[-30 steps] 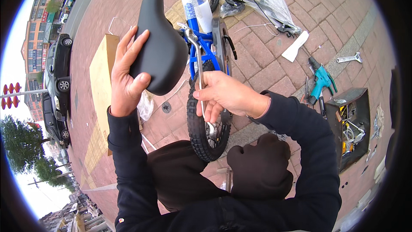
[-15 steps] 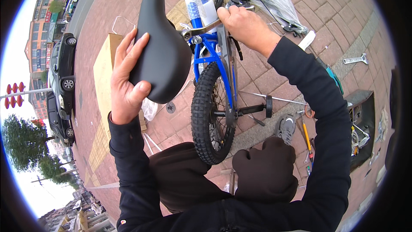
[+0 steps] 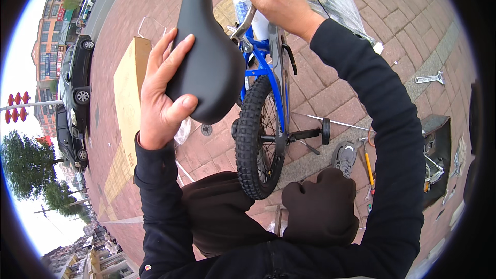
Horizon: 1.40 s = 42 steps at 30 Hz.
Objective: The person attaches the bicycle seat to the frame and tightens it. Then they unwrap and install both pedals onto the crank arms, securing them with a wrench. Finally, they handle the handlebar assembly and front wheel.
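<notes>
A black bicycle saddle (image 3: 206,62) is tilted sideways above the frame of a small blue bicycle (image 3: 262,64). My left hand (image 3: 165,90) grips its left side, the fingers and thumb spread over the cover. With my right hand (image 3: 281,2) I hold a metal wrench (image 3: 246,25), closed round its handle. The wrench's lower end reaches the area under the saddle, by the seat clamp; the saddle hides part of that spot. Below stands the knobby rear tyre (image 3: 249,139), between my knees. A training wheel (image 3: 325,131) sticks out on its right.
A cardboard box (image 3: 129,93) stands at the left. On the brick pavement at the right lie another wrench (image 3: 430,79), a yellow-handled tool (image 3: 369,168) and an open toolbox (image 3: 436,165) with tools in it. Clear plastic wrapping (image 3: 336,5) lies beyond my right hand.
My right hand has swung the wrench's handle end away from me and slightly left, so it stands steeper. The saddle and my left hand have shifted a little to the right.
</notes>
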Tool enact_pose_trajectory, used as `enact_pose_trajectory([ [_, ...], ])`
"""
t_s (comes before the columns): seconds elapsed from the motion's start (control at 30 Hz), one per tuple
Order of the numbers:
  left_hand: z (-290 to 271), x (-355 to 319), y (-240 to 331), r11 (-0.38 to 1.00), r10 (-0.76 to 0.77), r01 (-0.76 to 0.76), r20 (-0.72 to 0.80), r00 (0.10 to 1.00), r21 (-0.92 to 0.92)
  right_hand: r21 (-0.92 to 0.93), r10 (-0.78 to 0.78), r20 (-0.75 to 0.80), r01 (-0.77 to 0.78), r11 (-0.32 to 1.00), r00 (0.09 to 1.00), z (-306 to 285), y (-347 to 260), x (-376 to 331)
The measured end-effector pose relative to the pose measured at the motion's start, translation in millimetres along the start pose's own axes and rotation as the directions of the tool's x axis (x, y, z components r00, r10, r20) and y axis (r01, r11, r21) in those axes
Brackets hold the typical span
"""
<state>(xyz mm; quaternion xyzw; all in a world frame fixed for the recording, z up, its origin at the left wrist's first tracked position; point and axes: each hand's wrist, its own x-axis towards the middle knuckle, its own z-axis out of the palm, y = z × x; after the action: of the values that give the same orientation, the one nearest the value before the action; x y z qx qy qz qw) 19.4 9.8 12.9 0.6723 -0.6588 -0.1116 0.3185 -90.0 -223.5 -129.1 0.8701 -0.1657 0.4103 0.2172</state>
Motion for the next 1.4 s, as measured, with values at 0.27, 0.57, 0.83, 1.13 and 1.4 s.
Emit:
enact_pose_trajectory([
  [0.27, 1, 1, -1, 1.000, 0.018, -0.018, 0.005, 1.000, 0.009, 0.000, 0.076, -0.158, -0.077, 0.997, 0.985, 7, -7, -8],
  [0.57, 1, 3, 0, 0.997, 0.055, -0.055, 0.004, 0.999, 0.058, 0.148, 0.200, -0.024, -0.195, 0.970, 0.979, 27, 0, -16],
  [0.83, 18, 6, 0, 0.996, 0.081, -0.078, -0.063, 0.995, 0.042, 0.431, 0.481, 0.039, -0.449, 0.783, 0.876, 68, -14, -55],
  [1.13, 27, 9, 0, 0.987, 0.088, -0.065, -0.161, 0.983, 0.145, 0.517, 0.473, 0.676, -0.821, 0.244, 0.566, -89, -129, -130],
  [1.4, 28, 12, -1, 0.989, 0.084, -0.066, -0.134, 0.987, 0.134, 0.116, -0.078, 0.969, -0.709, -0.696, 0.235, -233, -107, -46],
])
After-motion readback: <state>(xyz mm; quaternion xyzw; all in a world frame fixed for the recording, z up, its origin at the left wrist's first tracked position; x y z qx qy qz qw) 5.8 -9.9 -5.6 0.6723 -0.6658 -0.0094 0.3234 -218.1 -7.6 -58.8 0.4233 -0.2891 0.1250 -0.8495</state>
